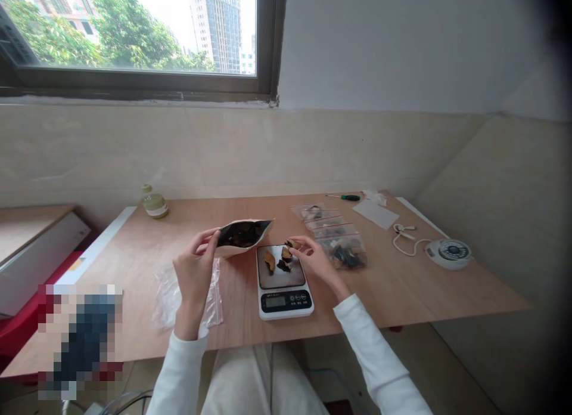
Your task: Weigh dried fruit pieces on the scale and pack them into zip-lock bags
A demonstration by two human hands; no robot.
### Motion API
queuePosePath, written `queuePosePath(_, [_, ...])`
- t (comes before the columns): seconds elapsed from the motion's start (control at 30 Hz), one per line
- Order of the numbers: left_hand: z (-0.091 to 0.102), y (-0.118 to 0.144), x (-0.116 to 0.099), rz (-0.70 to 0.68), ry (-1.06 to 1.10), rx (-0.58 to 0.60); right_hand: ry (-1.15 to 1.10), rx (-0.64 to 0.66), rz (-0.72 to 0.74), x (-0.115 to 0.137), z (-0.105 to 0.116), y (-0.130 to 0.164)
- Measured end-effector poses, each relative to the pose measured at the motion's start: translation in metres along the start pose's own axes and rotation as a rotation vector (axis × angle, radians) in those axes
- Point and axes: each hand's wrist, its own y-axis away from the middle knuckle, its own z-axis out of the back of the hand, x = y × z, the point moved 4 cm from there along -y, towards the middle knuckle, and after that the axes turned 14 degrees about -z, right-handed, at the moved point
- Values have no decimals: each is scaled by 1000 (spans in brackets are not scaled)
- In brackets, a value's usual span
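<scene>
Item: my left hand point(193, 271). Fingers closed on the edge of an open pouch point(242, 234), held tilted just above the wooden table point(402, 284), its mouth turned toward the scale point(283, 280).

Item: my right hand point(314, 257). Fingertips pinched narrow on a brown dried piece point(294, 244) at the far right corner of the scale's platform.

Item: scale, at the table's near edge, between my hands. Two further pieces point(276, 262) lie on its platform, one tan, one dark.

Item: filled zip bags point(333, 233), a row of them just right of the scale, sealed with dark contents. By my judgement, several portions are done.

Item: empty clear bags point(187, 296), lying flat under and beside my left wrist. By my judgement, these are the portions left; the pouch looks to hold plenty yet.

Item: small bottle point(154, 203), far left. Screwdriver point(346, 197), far edge. White round device point(449, 251) with cord, right.

Not legible: the scale's display. Cannot tell whether the pinched piece touches the platform. The pouch's depth is hidden. A blurred patch covers the lower left.
</scene>
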Motion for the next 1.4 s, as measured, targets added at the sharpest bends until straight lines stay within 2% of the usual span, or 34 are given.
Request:
queuePosePath(0.3, [2,1,0,16,21,4,55,1,-12,-17,-1,19])
queuePosePath(0.47, [0,2,-1,23,19,21,77,-98,12,-27,-1,22])
queuePosePath(0.73, [0,2,-5,16,9,18,63,-121,101,-20,-6,28])
queuePosePath(0.97, [1,2,-6,9,15,19,156,-162,143,-16,-7,28])
queuePosePath(1.27, [1,2,-5,9,18,18,124,-335,144,-9,0,38])
queuePosePath(1.4, [0,3,-4,-5,11,24,203,-208,242,-1,-15,57])
